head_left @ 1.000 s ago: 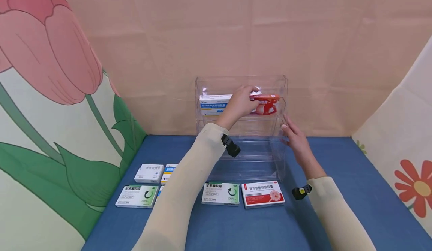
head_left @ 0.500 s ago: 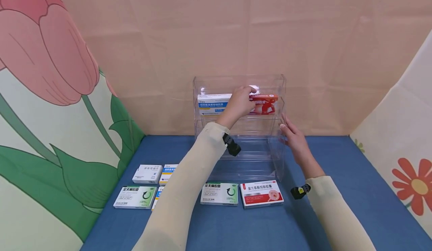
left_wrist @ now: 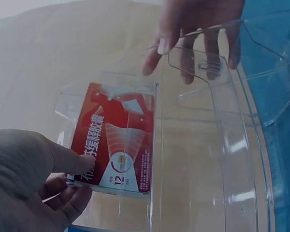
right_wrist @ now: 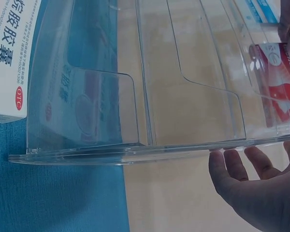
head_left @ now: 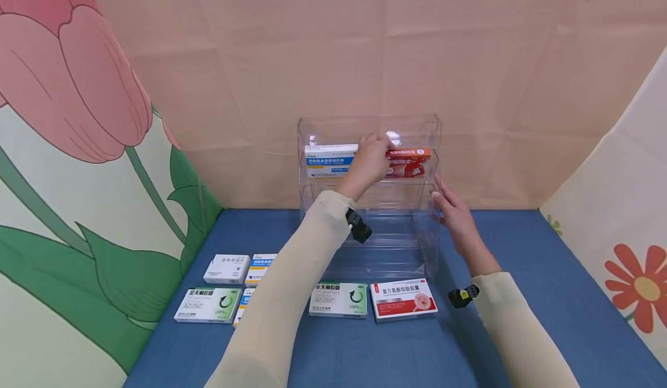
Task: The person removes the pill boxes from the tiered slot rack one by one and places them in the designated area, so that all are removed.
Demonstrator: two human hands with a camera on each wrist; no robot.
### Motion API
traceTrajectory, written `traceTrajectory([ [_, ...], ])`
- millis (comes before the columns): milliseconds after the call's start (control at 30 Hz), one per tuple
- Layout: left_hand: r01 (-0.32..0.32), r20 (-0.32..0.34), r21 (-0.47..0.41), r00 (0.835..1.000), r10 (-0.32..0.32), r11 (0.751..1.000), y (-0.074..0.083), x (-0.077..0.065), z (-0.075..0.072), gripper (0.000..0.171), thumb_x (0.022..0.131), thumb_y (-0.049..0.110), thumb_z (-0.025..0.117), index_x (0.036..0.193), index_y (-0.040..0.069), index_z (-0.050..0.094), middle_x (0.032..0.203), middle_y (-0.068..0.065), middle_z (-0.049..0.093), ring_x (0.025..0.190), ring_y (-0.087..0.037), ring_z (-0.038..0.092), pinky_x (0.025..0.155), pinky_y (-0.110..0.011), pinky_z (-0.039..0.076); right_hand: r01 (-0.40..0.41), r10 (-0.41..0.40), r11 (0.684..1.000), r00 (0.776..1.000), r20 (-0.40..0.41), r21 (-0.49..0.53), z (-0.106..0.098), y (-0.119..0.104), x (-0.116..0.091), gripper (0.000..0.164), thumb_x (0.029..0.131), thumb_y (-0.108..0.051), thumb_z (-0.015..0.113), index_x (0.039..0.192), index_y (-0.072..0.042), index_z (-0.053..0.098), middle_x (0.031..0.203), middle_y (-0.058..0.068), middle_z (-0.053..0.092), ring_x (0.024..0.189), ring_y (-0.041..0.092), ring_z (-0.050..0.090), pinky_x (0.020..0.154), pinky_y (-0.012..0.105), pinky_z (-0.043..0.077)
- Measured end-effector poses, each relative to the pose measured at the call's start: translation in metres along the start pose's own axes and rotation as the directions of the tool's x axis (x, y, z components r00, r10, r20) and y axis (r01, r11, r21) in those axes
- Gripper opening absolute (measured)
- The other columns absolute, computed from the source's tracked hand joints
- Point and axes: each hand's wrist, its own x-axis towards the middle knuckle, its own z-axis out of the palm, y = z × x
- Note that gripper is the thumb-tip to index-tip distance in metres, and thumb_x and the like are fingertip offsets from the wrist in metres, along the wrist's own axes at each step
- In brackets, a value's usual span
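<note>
My left hand (head_left: pixel 369 159) pinches the left end of a red medicine box (left_wrist: pixel 117 137) at the upper tier of a clear plastic display rack (head_left: pixel 383 194). The thumb lies on the box's printed front; fingers curl behind its end. Left of that hand, a white and blue medicine box (head_left: pixel 329 161) stands in the same tier, partly hidden by the hand. My right hand (head_left: pixel 457 217) holds the rack's right side panel, its fingertips against the outer face (right_wrist: pixel 251 159) and its thumb at the front edge.
In front of the rack lie a green and white box (head_left: pixel 339 300) and a red and white box (head_left: pixel 404 300). At left, a white box (head_left: pixel 227 268), another green box (head_left: pixel 207 304) and blue and white boxes (head_left: pixel 260 267) lie on the blue cloth, partly behind the left sleeve.
The red box's top has tipped toward me, showing more of its orange top face, and my left fingers have shifted slightly. My right hand keeps its place on the rack.
</note>
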Motion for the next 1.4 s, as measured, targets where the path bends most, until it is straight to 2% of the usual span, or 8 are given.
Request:
traceTrajectory([
  [267, -0.050, -0.021, 0.008, 0.999, 0.050, 0.999, -0.002, -0.007, -0.004, 0.031, 0.097, 0.015, 0.068, 0.128, 0.015, 0.067, 0.132, -0.003, 0.062, 0.127, -0.020, 0.053, 0.112, -0.033, 0.039, 0.006, -0.007, 1.000, 1.000, -0.013, -0.018, 0.001, 0.002, 0.001, 0.057, 0.106, -0.048, 0.046, 0.157, -0.050, 0.020, 0.170, -0.004, 0.012, 0.151, 0.039, 0.025, 0.114, 0.064, 0.031],
  [600, -0.025, -0.063, -0.070, 0.998, 0.021, 0.997, 0.001, -0.015, -0.017, 0.033, 0.098, 0.016, 0.066, 0.132, 0.016, 0.066, 0.130, -0.003, 0.062, 0.118, -0.019, 0.056, 0.102, -0.035, 0.047, -0.008, 0.007, 1.000, 1.000, -0.017, -0.020, 0.000, 0.001, -0.001, 0.057, 0.107, -0.045, 0.045, 0.157, -0.051, 0.018, 0.170, -0.003, 0.012, 0.151, 0.039, 0.025, 0.115, 0.063, 0.031],
  [867, -0.026, -0.096, -0.102, 0.995, 0.016, 0.994, -0.003, -0.019, -0.028, 0.034, 0.097, 0.016, 0.068, 0.131, 0.015, 0.066, 0.131, -0.005, 0.062, 0.117, -0.020, 0.058, 0.100, -0.035, 0.049, -0.006, 0.006, 1.000, 1.000, -0.005, -0.013, -0.002, -0.002, -0.002, 0.060, 0.106, -0.048, 0.044, 0.159, -0.045, 0.016, 0.170, -0.004, 0.010, 0.152, 0.039, 0.024, 0.115, 0.063, 0.029],
  [1100, -0.010, -0.066, -0.170, 0.998, -0.001, 0.985, -0.005, -0.029, -0.037, 0.035, 0.096, 0.016, 0.070, 0.131, 0.014, 0.066, 0.130, -0.006, 0.060, 0.115, -0.020, 0.058, 0.098, -0.035, 0.052, -0.010, 0.010, 1.000, 1.000, 0.002, -0.012, -0.001, 0.000, 0.001, 0.060, 0.106, -0.048, 0.044, 0.159, -0.046, 0.015, 0.170, -0.004, 0.009, 0.151, 0.039, 0.024, 0.115, 0.063, 0.030],
  [1267, -0.031, -0.019, -0.169, 0.999, 0.029, 0.985, -0.006, -0.041, -0.041, 0.033, 0.096, 0.015, 0.070, 0.130, 0.015, 0.068, 0.132, -0.007, 0.060, 0.118, -0.021, 0.057, 0.101, -0.037, 0.049, -0.008, 0.008, 1.000, 1.000, -0.001, -0.012, -0.001, 0.001, 0.002, 0.062, 0.104, -0.054, 0.046, 0.158, -0.048, 0.016, 0.170, -0.002, 0.010, 0.151, 0.040, 0.025, 0.115, 0.062, 0.031],
  [1400, -0.033, 0.021, -0.168, 0.999, 0.037, 0.985, -0.007, -0.051, -0.043, 0.034, 0.096, 0.015, 0.070, 0.130, 0.017, 0.068, 0.129, -0.006, 0.060, 0.115, -0.020, 0.057, 0.098, -0.037, 0.050, -0.008, 0.008, 1.000, 1.000, -0.002, -0.011, 0.000, 0.001, 0.003, 0.061, 0.104, -0.053, 0.046, 0.158, -0.049, 0.017, 0.170, -0.002, 0.010, 0.151, 0.039, 0.024, 0.115, 0.062, 0.030],
])
